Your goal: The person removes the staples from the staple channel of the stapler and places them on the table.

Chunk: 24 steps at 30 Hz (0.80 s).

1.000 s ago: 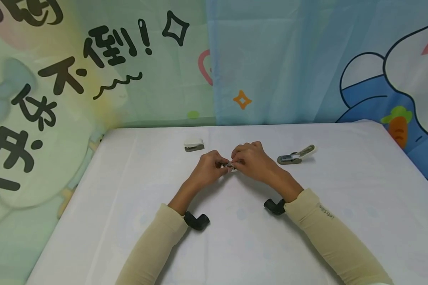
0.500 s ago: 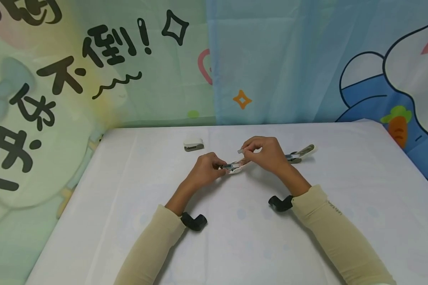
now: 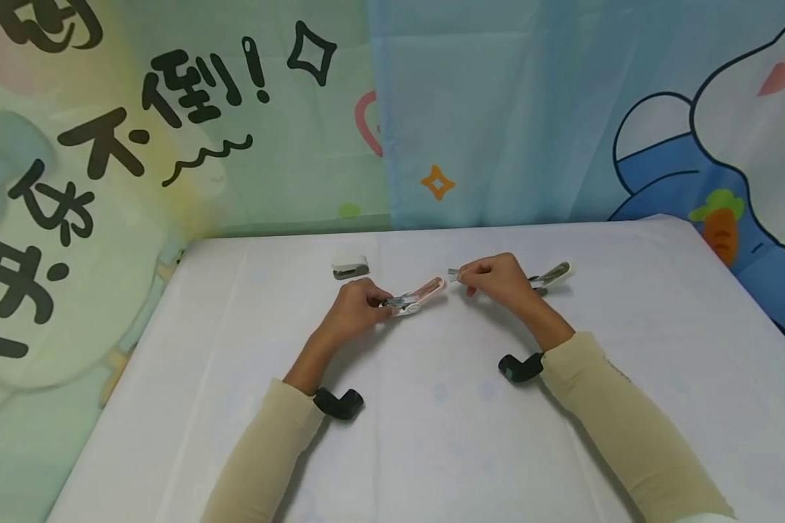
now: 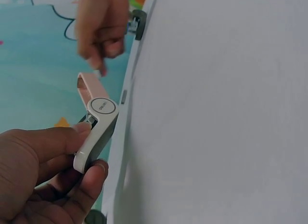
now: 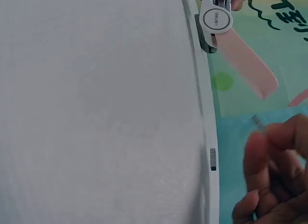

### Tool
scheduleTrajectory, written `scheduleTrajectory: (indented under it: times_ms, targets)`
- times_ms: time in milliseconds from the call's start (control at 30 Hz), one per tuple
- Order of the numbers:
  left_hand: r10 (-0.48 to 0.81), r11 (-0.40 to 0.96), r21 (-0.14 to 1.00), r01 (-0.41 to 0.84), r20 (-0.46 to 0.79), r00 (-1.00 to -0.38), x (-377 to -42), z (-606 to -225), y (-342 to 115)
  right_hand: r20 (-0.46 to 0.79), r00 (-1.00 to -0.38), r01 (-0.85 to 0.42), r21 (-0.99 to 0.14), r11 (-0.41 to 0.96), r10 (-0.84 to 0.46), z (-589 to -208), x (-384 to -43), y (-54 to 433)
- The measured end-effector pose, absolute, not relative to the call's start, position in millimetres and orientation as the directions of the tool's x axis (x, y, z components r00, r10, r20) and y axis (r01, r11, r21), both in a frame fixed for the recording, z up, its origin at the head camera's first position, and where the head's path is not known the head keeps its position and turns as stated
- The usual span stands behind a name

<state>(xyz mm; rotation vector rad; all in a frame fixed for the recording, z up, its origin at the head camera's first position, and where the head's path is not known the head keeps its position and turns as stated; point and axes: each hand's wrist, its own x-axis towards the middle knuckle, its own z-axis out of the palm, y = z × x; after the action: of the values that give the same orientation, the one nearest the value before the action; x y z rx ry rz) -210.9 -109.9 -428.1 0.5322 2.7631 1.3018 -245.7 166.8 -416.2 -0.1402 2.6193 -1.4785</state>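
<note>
My left hand point(image 3: 360, 305) grips the rear of a white stapler point(image 4: 96, 132) between thumb and fingers, above the table. The stapler's pink lever point(image 5: 248, 62) is swung up, and metal parts show at its middle in the head view. To its right, my right hand point(image 3: 497, 280) pinches a short strip of staples point(image 5: 258, 122) between thumb and forefinger, pointing toward the stapler. A small gap separates the strip from the lever's tip. Another small grey strip point(image 5: 213, 159) lies on the table near the right fingertips.
A small white stapler point(image 3: 349, 266) stands behind the left hand on the white-covered table point(image 3: 425, 436). Another stapler, its lever raised point(image 3: 554, 274), lies just beyond the right hand, partly hidden by it. A printed cloth backdrop point(image 3: 497, 109) hangs behind the far table edge.
Both hands were together at the stapler. The right hand has drawn away rightward with the staple strip, and the left has shifted slightly left with the stapler, whose pink lever is now uncovered.
</note>
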Motion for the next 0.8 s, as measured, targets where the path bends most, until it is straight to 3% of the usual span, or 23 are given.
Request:
scheduleTrajectory:
  times_ms: [233,500,800]
  targets:
    - [0.309,0.596,0.756,0.269,0.094,-0.947,-210,-428,-121,-0.185,-0.969,0.050,-0.793,0.607,-0.162,-421,-252,163]
    - [0.298,0.594,0.764,0.253,0.083,-0.951,-208,-427,-127,-0.189,-0.959,0.002,-0.750,0.662,-0.211,-421,-255,164]
    - [0.297,0.580,0.777,0.246,0.080,-0.951,-208,-428,-130,-0.183,-0.972,0.005,-0.650,0.760,-0.150,-413,-259,167]
